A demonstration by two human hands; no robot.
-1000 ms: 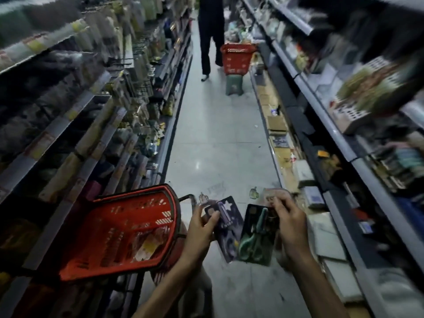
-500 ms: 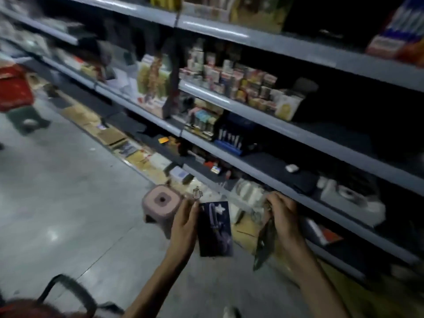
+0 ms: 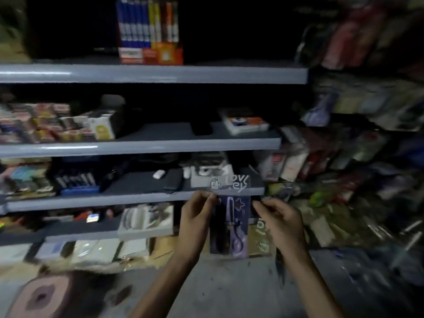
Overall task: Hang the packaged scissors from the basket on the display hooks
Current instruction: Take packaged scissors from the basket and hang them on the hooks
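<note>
Dim shop aisle. Grey metal shelves [image 3: 137,74] run in four tiers across the left and centre of the frame, with smooth, rounded front edges that catch a streak of light. The grey floor [image 3: 229,292] at the bottom is hard and slightly speckled. A round pink stool [image 3: 43,294] with a dark centre hole sits at lower left, blurred.

Upper shelf: upright boxed goods [image 3: 149,31] in blue, yellow and orange stripes, glossy card. Middle tiers: small printed cartons at left and a blue tray [image 3: 78,190] of dark sticks. Right third of the frame: a crowd of hanging packets [image 3: 344,161], too smeared to name.

The packaged scissors [image 3: 231,226] are at lower centre, held upright in the air in front of the third shelf edge. The backing card is dark blue, the scissors lilac, and the header is clear plastic with white lettering.

Left hand [image 3: 197,223]: fingers [image 3: 212,198] curled, pinching the pack's upper left corner. Right hand [image 3: 282,223]: fingers curled, tips pinching at the upper right corner. A second pack [image 3: 262,237] shows partly behind it; who grips it, I cannot tell.
</note>
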